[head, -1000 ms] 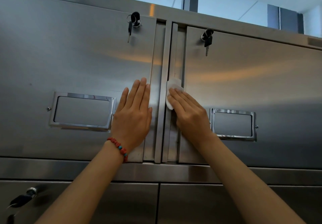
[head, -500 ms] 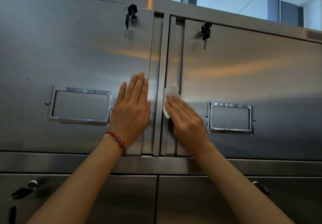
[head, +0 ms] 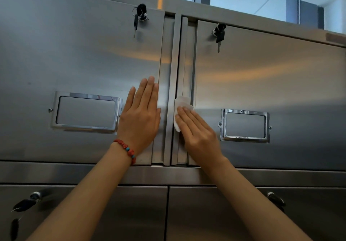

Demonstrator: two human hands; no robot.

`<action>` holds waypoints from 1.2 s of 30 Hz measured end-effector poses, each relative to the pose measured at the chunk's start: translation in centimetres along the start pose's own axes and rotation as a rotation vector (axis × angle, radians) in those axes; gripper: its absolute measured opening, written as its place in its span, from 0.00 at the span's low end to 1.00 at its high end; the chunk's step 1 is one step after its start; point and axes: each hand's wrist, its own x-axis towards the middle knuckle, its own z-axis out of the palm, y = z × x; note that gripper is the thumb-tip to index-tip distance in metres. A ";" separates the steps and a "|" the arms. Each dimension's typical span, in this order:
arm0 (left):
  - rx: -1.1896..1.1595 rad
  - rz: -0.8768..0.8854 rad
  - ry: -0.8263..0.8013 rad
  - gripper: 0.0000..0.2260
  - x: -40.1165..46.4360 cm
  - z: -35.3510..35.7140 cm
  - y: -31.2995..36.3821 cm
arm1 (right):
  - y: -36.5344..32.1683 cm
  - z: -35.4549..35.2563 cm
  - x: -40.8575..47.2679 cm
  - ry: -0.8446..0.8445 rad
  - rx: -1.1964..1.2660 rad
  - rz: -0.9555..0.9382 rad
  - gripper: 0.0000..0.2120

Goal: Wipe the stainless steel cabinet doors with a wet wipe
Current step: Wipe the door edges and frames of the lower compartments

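Note:
Two stainless steel cabinet doors fill the view: the left door (head: 74, 57) and the right door (head: 271, 83). My left hand (head: 140, 117) lies flat with straight fingers on the left door's right edge. My right hand (head: 196, 130) presses a white wet wipe (head: 180, 103) with straight fingers against the recessed strip at the right door's left edge, beside the centre post (head: 171, 90). Most of the wipe is hidden under my fingers.
Keys hang from locks near the top of the left door (head: 139, 16) and the right door (head: 219, 33). Each door carries a chrome label frame, one on the left (head: 86, 112) and one on the right (head: 245, 125). Lower doors (head: 131, 212) with more keys (head: 26, 203) sit beneath.
My right hand and the wipe have slid slightly down the strip at the right door's left edge. My left hand stays flat on the left door. The view has tilted down a little.

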 end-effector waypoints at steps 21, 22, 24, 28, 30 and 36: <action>-0.013 -0.003 0.003 0.24 0.0 0.1 -0.1 | -0.3 -0.1 -1.1 -0.043 0.081 0.019 0.17; -0.015 -0.003 0.001 0.24 0.0 0.1 -0.1 | -0.5 0.0 -1.3 -0.045 0.086 0.036 0.17; -0.016 -0.005 -0.003 0.24 0.0 0.1 0.0 | -0.9 -0.1 -2.1 -0.059 0.100 0.039 0.18; -0.004 -0.003 -0.008 0.24 0.0 0.0 0.0 | -0.7 -0.5 -2.4 -0.070 0.103 -0.009 0.18; 0.000 -0.003 -0.008 0.24 0.0 0.0 0.0 | -0.3 -0.3 -1.5 -0.038 0.091 -0.002 0.16; 0.005 -0.004 -0.009 0.25 0.0 0.2 0.0 | -0.8 0.0 -1.6 -0.027 0.107 0.063 0.17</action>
